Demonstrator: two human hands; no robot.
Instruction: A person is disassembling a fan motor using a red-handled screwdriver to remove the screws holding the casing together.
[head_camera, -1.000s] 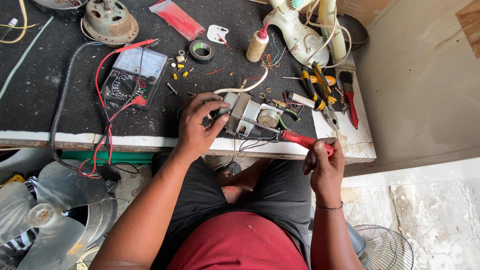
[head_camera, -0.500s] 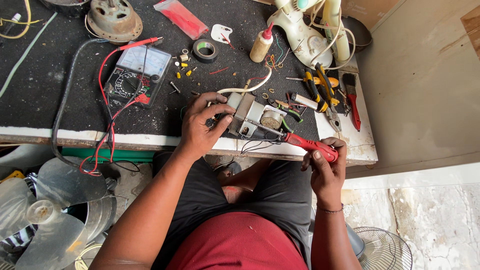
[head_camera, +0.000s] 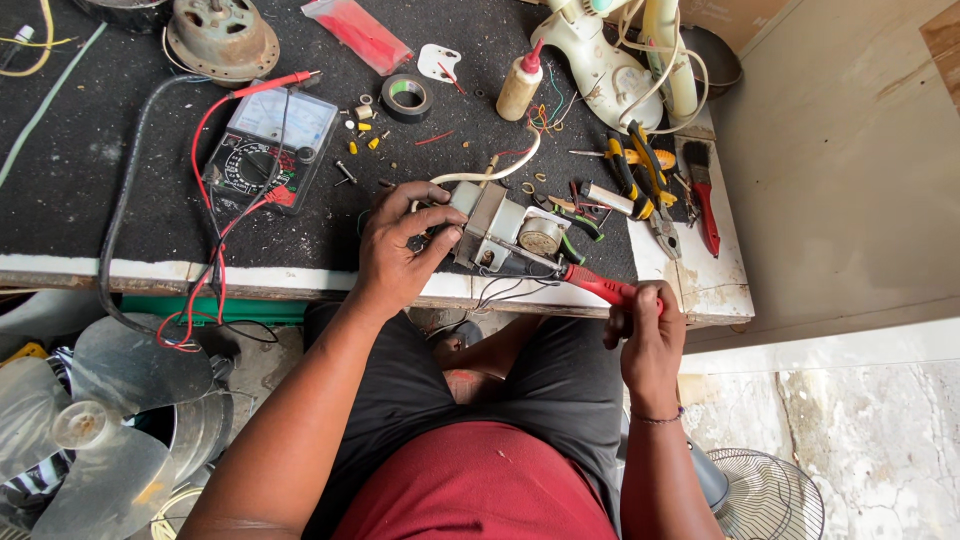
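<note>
My left hand (head_camera: 398, 246) grips a small grey metal motor unit (head_camera: 503, 233) with trailing wires, steadying it near the front edge of the black-topped workbench (head_camera: 100, 190). My right hand (head_camera: 643, 335) is closed around the red handle of a screwdriver (head_camera: 590, 283), just off the bench edge. The screwdriver's shaft runs up and left, with its tip against the motor unit's metal frame. A white cable curves away from the unit toward the back of the bench.
An analogue multimeter (head_camera: 268, 145) with red and black leads lies to the left. Black tape roll (head_camera: 407, 98), glue bottle (head_camera: 520, 83), yellow-handled pliers (head_camera: 640, 180), a red brush (head_camera: 702, 195) and a white fan body (head_camera: 610, 60) crowd the back right. Fan blades (head_camera: 90, 420) sit on the floor at left.
My right hand and the screwdriver have shifted slightly; the shaft stays on the motor unit. My left hand keeps its grip. The view has moved a little.
</note>
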